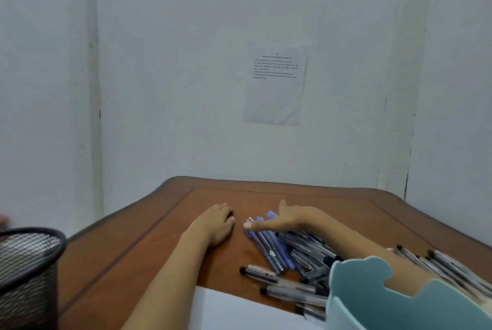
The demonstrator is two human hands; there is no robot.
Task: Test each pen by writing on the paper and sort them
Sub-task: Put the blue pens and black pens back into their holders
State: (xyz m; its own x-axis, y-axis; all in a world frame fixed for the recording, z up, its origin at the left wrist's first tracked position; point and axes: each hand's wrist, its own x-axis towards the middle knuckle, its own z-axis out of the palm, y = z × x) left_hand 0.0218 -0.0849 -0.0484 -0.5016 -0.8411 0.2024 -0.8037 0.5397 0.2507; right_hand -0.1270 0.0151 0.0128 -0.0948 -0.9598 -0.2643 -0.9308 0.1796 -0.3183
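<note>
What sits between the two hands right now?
Nothing but a strip of bare table between left hand and right hand, seen in the head view.

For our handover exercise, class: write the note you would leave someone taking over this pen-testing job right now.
Left hand: rests on the table, holding nothing.
Right hand: fingers straight, touching the blue pens at the far end of the pen pile; grips none.
White paper lies at the near edge, no marks visible. Black mesh cup at left, teal container at right front.
Done: no sorting that shows.
Left: pick a pen, test it on the paper, sort it, repeat through the pile.
</note>
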